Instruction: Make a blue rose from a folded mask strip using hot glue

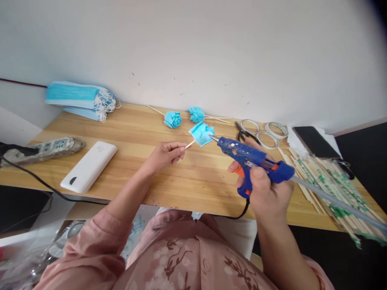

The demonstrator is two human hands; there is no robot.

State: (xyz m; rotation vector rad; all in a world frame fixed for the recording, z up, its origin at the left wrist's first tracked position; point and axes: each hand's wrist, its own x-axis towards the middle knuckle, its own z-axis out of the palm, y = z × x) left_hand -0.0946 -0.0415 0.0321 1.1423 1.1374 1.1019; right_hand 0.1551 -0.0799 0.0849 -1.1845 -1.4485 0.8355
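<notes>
My left hand pinches a thin wooden stick that carries a light blue folded flower at its far end. My right hand is wrapped round the grip of a blue hot glue gun, with a finger on its orange trigger. The gun's metal nozzle touches the right side of the flower, just above the wooden table. A clear glue rod sticks out of the gun's back toward the right.
Two finished blue flowers on sticks lie by the wall. A stack of blue face masks, a white power bank and a power strip sit left. Scissors, tape rolls, a phone and wrapped chopsticks lie right.
</notes>
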